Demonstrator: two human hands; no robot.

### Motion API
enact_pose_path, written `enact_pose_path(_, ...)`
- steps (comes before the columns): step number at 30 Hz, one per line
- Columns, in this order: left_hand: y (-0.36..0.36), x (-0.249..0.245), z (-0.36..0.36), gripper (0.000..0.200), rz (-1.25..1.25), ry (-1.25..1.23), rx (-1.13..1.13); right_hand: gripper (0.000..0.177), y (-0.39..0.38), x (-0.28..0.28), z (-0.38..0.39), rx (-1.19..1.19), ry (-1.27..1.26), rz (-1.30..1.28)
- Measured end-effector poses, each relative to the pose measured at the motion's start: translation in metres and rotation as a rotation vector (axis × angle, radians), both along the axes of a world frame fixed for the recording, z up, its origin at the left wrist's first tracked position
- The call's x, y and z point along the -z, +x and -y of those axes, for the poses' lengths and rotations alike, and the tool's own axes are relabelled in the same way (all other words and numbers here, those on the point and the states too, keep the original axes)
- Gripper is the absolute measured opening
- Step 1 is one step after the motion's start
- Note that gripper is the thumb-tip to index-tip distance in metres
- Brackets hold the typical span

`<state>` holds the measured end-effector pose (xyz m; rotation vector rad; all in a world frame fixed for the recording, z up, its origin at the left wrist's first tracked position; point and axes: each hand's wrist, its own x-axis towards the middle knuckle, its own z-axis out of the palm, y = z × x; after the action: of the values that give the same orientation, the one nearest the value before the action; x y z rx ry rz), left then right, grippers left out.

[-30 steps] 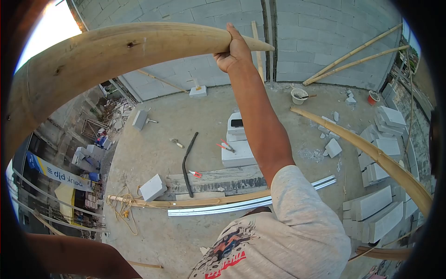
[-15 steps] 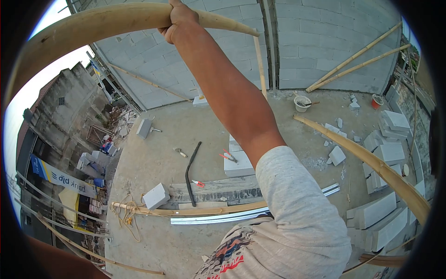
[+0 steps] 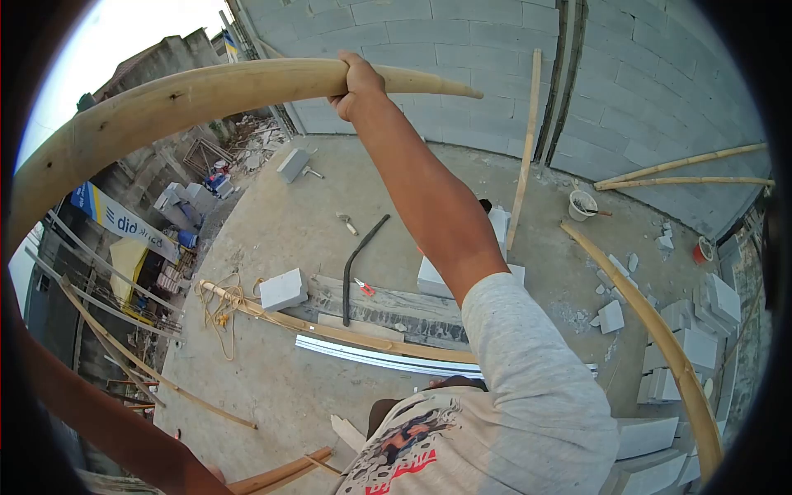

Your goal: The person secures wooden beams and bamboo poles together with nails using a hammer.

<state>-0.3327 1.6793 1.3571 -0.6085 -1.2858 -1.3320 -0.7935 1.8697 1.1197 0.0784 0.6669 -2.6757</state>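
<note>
My right hand [image 3: 360, 87] is raised with its fingers wrapped round a long pale wooden pole [image 3: 206, 85]. From the left edge of the head view the pole runs across to a thin far end in front of the block wall. My left arm [image 3: 115, 433] shows at the lower left, but its hand cannot be made out. An upright wooden strip [image 3: 525, 144] stands right of the pole's far end, apart from it in the view. Below my raised arm, several white blocks [image 3: 282, 289] rest on the concrete floor, one beside a tangled yellow rope [image 3: 221, 309].
A grey block wall [image 3: 396, 37] closes the far side. On the floor are a hammer [image 3: 346, 223], a black bent tube [image 3: 351, 268], and metal channels [image 3: 371, 356]. A white bucket [image 3: 582, 205] and another long pole [image 3: 652, 309] are rightward. Railings [image 3: 107, 264] line the left.
The view has shifted and tilted. My right hand and the held pole appear lower, and the pole's end no longer overlaps the upright strip. More of my left arm shows.
</note>
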Motion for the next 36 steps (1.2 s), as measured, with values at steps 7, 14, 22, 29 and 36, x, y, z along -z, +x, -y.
enact_pose_path(7,-0.021,0.116,0.014,0.061,0.034,0.199,-0.243,0.045,-0.01,0.126,0.063,-0.076,0.11,0.187)
enact_pose_path(14,-0.032,0.209,0.019,0.081,0.088,0.308,-0.136,0.036,-0.011,0.253,0.114,-0.196,0.189,0.254)
enact_pose_path(22,-0.029,0.281,0.018,0.08,0.086,0.35,-0.165,0.042,0.028,0.323,0.122,-0.442,0.245,0.179)
enact_pose_path(29,-0.025,0.292,0.017,0.086,0.164,0.376,-0.117,0.041,-0.041,0.437,0.137,-0.281,0.423,-0.074)
enact_pose_path(36,-0.029,0.29,0.016,0.081,0.166,0.434,-0.125,0.049,-0.027,0.414,0.146,-0.342,0.307,0.095)
